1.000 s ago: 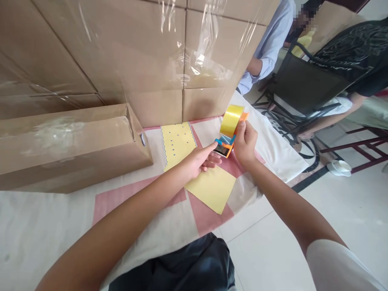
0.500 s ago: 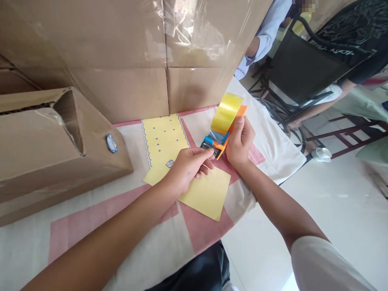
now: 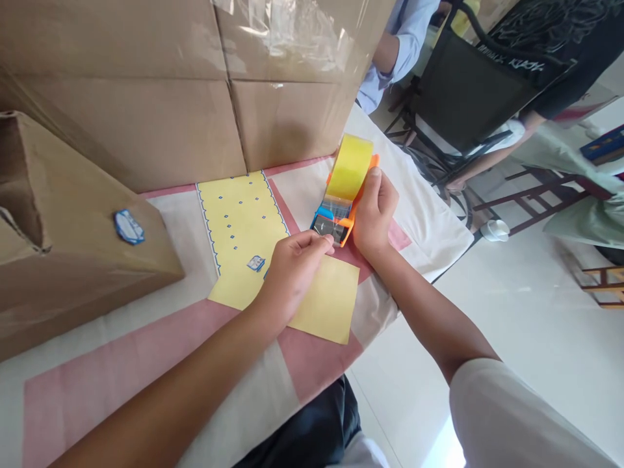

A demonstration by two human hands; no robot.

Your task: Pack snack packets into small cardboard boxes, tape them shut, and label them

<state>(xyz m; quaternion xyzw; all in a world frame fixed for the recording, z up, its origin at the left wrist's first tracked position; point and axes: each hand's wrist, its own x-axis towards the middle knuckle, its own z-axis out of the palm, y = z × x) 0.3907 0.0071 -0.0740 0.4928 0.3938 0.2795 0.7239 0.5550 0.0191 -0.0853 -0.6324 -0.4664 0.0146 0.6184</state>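
Observation:
My right hand [image 3: 375,211] is closed round the orange and blue tape dispenser [image 3: 331,220], which carries a yellow-looking roll of tape [image 3: 350,166]. At the dispenser's cutting end, my left hand [image 3: 295,263] pinches the free end of the clear tape, thumb against fingers. Below both hands lies a plain yellow sheet [image 3: 326,302] on the cloth. It meets a yellow patterned sheet [image 3: 244,211] with a scalloped blue border and small blue marks. My left hand and wrist hide part of both sheets.
Large taped cardboard boxes [image 3: 160,123] rise along the back of the table. At the left stands an open carton [image 3: 97,214] with a blue and white label. The pink and white tablecloth [image 3: 336,370] ends at the right. Beyond are a person on a black chair [image 3: 443,91] and white cups [image 3: 494,230].
The view has shifted, so everything sits further left. The dispenser is turned a little, showing more of its cutting end. Both hands keep their hold.

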